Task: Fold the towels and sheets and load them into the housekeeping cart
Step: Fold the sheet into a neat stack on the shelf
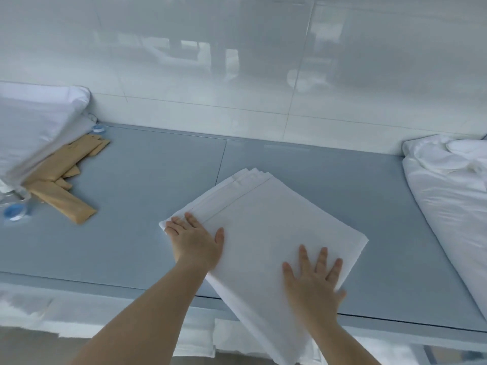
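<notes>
Both hands, left hand (195, 243) and right hand (313, 277), are lying flat with fingers spread, pressing the folded sheet (266, 222) onto the bench (131, 206), seemingly flattening its creases.

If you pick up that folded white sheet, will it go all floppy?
Probably floppy: the folded sheet is thin layered cloth, and its near end already droops over the table edge. It would likely unfold unless held flat; both the left hand and right hand press it.
</notes>
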`<state>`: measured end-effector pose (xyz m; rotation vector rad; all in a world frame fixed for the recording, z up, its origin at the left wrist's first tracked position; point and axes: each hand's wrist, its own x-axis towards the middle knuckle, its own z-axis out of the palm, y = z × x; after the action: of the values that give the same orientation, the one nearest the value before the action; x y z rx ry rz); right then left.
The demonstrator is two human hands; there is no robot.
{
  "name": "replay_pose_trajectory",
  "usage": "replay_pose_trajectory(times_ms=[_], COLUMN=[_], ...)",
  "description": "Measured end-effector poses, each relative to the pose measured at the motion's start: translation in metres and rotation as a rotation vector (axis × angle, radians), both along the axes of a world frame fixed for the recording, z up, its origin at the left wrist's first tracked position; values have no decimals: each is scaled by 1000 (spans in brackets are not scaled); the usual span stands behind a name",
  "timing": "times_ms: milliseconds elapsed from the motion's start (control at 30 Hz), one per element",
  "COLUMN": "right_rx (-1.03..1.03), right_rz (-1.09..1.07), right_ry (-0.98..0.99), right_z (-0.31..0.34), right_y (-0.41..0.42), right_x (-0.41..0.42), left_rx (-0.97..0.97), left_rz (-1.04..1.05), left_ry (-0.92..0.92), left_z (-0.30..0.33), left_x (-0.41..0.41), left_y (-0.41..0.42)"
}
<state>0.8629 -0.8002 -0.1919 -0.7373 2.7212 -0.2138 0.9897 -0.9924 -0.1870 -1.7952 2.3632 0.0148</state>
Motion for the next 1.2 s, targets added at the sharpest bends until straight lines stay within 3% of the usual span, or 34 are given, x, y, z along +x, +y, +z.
replay_pose_trajectory(times_ms=[200,400,733,1200], right_rx=[10,23,7,-9], right_rz=[165,317,536,583], right_ry=[88,138,178,224], right_z=[1,-4,-4,-10], right_y=[-19,-70,-162,-230], right_x=[28,47,90,102], left_rx=[-83,60,7,-36], left_rz=[-141,-429,-204,-150], left_ry=[-174,114,174,206], left_z=[13,-2,-22,-27], left_x=[61,122,211,232], left_y=[-14,-56,-97,-150])
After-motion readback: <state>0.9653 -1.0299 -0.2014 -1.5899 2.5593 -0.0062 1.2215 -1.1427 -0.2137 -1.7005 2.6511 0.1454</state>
